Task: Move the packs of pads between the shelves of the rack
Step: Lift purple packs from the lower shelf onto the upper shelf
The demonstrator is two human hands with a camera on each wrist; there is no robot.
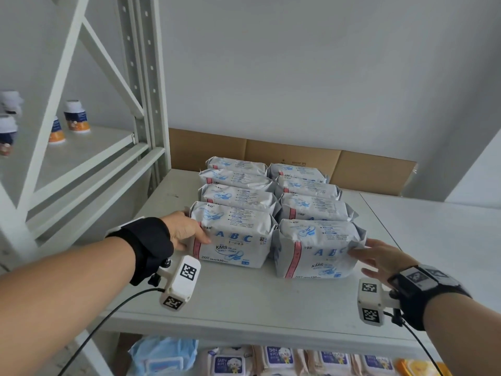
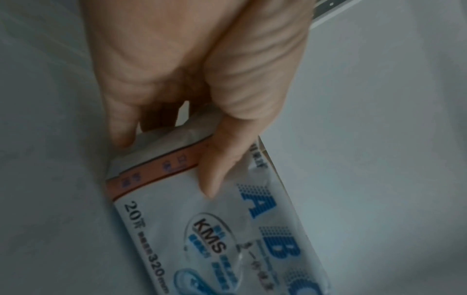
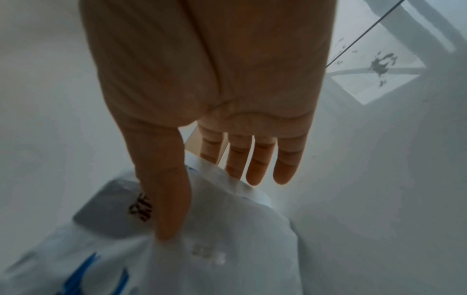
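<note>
Packs of pads, white plastic-wrapped bundles with blue ABC lettering, stand in two rows on the pale grey metal rack shelf point(image 1: 244, 299). Left hand point(image 1: 184, 230) clasps the near-left pack point(image 1: 233, 237) at its end, thumb point(image 2: 220, 169) on the printed face, fingers curled behind the end. Right hand point(image 1: 379, 257) is spread, fingers straight, thumb touching the near-right pack point(image 1: 317, 248) at its end. Brown cardboard point(image 1: 292, 156) lines the back wall.

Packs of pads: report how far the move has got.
Done: nothing visibly moved; eight packs sit in two rows on the shelf. In hand: left hand grips the front left pack; right hand touches the front right pack, fingers straight. Left: lifting and moving them all.
</note>
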